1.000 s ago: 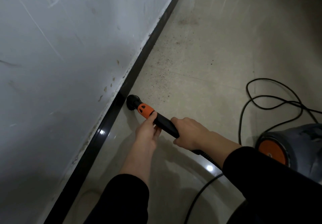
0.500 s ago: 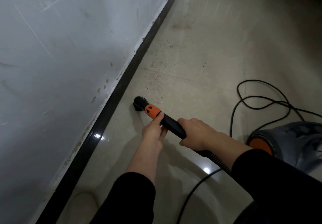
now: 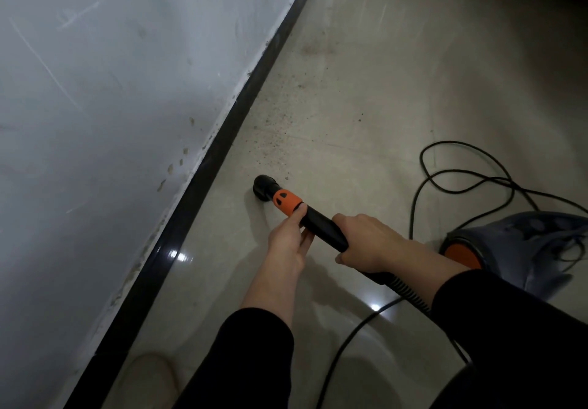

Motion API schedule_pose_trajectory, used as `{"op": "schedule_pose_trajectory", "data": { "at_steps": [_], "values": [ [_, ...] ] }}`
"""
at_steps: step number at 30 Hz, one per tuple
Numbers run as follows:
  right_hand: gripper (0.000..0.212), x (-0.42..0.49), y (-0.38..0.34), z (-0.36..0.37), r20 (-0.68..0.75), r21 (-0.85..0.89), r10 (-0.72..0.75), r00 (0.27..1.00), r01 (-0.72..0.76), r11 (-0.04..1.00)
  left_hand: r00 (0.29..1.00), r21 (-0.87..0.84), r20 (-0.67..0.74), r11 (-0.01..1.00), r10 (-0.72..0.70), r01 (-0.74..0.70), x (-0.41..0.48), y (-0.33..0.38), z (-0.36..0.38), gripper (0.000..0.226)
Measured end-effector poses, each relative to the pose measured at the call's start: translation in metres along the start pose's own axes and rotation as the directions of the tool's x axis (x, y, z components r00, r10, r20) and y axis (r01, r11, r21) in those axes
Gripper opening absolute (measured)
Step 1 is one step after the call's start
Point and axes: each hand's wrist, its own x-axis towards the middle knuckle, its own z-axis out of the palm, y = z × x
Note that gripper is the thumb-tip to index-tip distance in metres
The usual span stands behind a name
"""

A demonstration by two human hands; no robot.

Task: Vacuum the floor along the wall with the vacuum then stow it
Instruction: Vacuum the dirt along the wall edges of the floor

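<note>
Hands clasp the vacuum wand [image 3: 321, 224], left hand [image 3: 288, 243] pinching near its orange collar, right hand [image 3: 366, 243] wrapped behind.

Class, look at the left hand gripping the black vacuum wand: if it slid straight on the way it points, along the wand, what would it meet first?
The left hand would first meet the orange collar its thumb already touches, then the round black nozzle; beyond lies speckled dirt on the beige floor.

Black long sleeves [image 3: 254, 354], bare hands [image 3: 288, 243].
</note>
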Motion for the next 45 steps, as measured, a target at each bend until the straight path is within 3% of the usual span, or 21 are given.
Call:
{"op": "schedule_pose_trajectory", "data": {
  "at_steps": [27, 45],
  "values": [
    [0.029, 0.007, 0.021, -0.001, -0.027, 0.047, 0.116, 0.993, -0.114, 0.992, 0.998, 0.081, 0.056, 0.996, -0.043, 0.039, 0.023, -0.001, 0.031, 0.034],
    [0.033, 0.039, 0.016, -0.001, -0.050, 0.113, 0.125, 0.991, -0.119, 0.986, 0.999, 0.037, -0.002, 0.999, -0.034, 0.034, 0.045, 0.017, 0.035, 0.038]
  ]
}}
